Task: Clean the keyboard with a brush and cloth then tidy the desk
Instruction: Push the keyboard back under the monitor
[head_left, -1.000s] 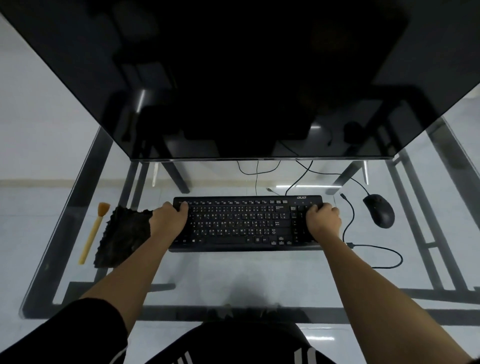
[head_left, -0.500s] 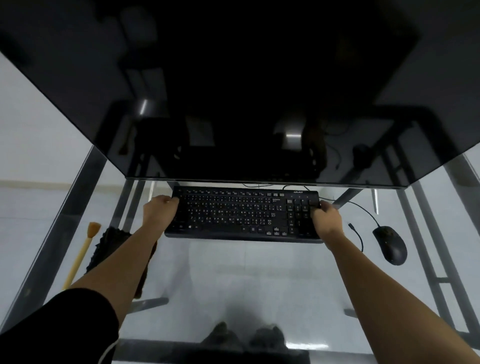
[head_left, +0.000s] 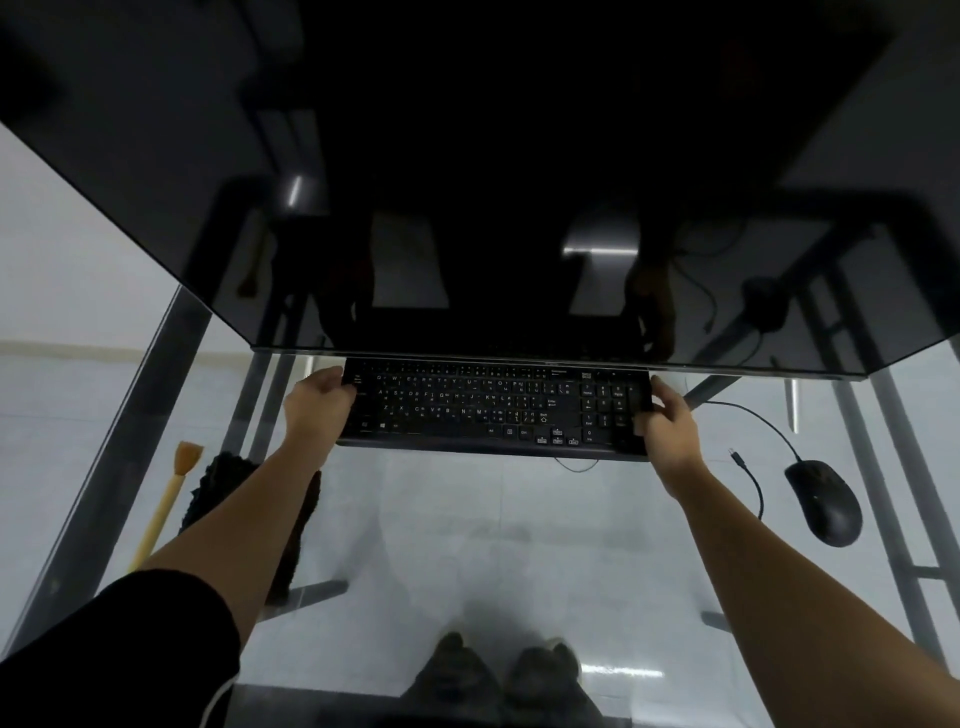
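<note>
On a glass desk (head_left: 467, 525), below a dark monitor (head_left: 467, 208): black keyboard (head_left: 493, 410) gripped at both ends.
Left hand (head_left: 319, 408) curled round the left edge, right hand (head_left: 670, 421) clasping the right edge by the number pad; far edge at the monitor's lower rim. At left, wooden-handled brush (head_left: 166, 504) beside dark cloth (head_left: 218, 483), partly hidden by the forearm; at right, black mouse (head_left: 826, 501), well apart.

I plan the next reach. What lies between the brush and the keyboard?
The dark cloth lies between the brush and the keyboard, partly hidden by the left forearm; the head view shows it.
</note>
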